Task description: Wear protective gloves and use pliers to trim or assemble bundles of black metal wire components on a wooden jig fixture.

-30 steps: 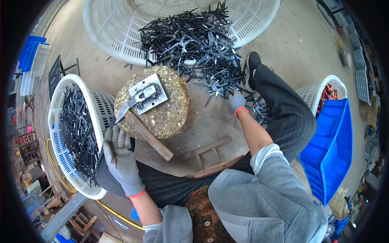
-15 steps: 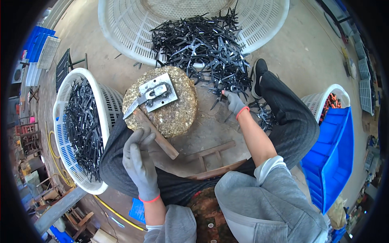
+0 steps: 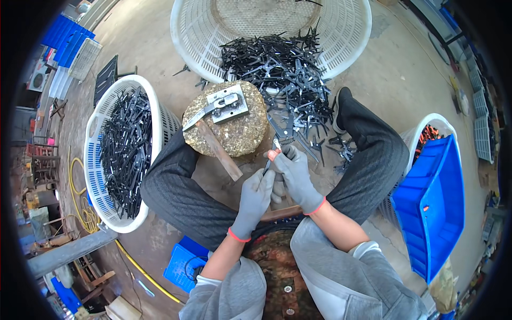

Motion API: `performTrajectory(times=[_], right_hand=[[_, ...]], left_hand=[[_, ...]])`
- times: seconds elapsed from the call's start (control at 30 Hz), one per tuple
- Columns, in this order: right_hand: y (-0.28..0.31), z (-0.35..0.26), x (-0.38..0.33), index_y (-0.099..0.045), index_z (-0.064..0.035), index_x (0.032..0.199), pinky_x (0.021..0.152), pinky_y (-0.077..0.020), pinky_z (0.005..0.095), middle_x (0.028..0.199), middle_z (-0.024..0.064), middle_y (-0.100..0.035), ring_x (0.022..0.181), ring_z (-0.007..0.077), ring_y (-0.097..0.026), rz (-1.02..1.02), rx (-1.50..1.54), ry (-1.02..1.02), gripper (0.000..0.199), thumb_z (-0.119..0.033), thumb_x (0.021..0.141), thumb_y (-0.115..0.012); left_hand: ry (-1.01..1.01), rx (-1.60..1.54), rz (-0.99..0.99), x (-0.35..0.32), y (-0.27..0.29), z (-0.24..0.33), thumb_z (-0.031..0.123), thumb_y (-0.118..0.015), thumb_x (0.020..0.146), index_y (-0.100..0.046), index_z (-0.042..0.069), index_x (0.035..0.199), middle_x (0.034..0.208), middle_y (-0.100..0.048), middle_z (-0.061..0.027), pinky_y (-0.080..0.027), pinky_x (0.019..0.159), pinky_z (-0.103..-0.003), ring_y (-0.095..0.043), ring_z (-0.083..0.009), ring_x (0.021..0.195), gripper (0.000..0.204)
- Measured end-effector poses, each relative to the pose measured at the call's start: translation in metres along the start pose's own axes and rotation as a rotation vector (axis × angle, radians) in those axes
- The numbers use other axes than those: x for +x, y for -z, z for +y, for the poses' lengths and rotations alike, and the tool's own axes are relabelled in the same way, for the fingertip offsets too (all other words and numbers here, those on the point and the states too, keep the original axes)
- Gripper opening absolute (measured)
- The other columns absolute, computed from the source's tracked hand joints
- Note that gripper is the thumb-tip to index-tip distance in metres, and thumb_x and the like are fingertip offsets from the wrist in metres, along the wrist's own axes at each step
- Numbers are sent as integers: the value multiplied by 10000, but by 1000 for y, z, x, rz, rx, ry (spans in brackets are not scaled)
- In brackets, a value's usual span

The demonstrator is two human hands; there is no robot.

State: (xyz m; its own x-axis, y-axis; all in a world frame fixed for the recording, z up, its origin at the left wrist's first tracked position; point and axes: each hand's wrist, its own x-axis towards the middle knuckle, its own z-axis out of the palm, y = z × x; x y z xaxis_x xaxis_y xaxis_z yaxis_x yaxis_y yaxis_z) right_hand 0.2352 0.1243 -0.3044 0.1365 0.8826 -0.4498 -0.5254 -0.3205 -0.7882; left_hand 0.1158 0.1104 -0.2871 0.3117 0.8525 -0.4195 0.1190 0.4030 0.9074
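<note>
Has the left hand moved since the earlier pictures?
Yes, rightward against the round block: the left hand was at its lower left, now beside the right hand.

A workshop spreads over a concrete floor point(image 3: 146, 45): white slotted plastic baskets point(image 3: 156, 122) of black plier-shaped metal parts point(image 3: 280, 61), blue plastic bins point(image 3: 440, 197), a coiled yellow hose point(image 3: 87, 216), and a round speckled block point(image 3: 242, 136) bearing a steel plate point(image 3: 238, 110).

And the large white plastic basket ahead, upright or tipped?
Tipped: black metal parts spill out of the basket onto the grey floor.
</note>
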Motion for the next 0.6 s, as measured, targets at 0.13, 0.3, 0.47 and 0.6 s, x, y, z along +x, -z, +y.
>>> performTrajectory(times=[0.13, 0.3, 0.47, 0.6], right_hand=[[10, 3, -5, -585, -26, 817, 575, -382, 191, 726, -33, -552, 659, 16, -461, -234, -176, 65, 95, -106, 832, -634], [73, 12, 2, -553, 8, 1085, 803, -413, 259, 993, 50, -588, 907, 98, -535, -410, -358, -15, 340, -284, 913, -536], [59, -45, -13, -432, 56, 1261, 1012, -351, 362, 1255, 192, -497, 1162, 264, -489, -548, 128, -77, 624, -476, 958, -308], [33, -43, -33, -350, 98, 1308, 1036, -333, 384, 1265, 210, -481, 1197, 272, -462, -683, 66, -162, 655, -451, 951, -358]], left_hand=[[34, -199, -23, -18, 6, 5, 303, -378, 978, -526, -5, 841, 560, -506, -47, -436, 475, -256, -495, -134, 454, 369], [-56, -540, -91, -24, 40, -1, 430, -298, 981, -511, 1, 813, 487, -436, -44, -419, 484, -283, -444, -158, 419, 507], [-23, -429, -220, -27, 44, 0, 412, -299, 984, -514, -4, 822, 488, -446, -52, -417, 481, -280, -455, -157, 423, 496], [21, -294, -220, -25, 33, -6, 390, -312, 985, -531, -12, 833, 504, -478, -54, -409, 465, -257, -482, -142, 440, 483]])
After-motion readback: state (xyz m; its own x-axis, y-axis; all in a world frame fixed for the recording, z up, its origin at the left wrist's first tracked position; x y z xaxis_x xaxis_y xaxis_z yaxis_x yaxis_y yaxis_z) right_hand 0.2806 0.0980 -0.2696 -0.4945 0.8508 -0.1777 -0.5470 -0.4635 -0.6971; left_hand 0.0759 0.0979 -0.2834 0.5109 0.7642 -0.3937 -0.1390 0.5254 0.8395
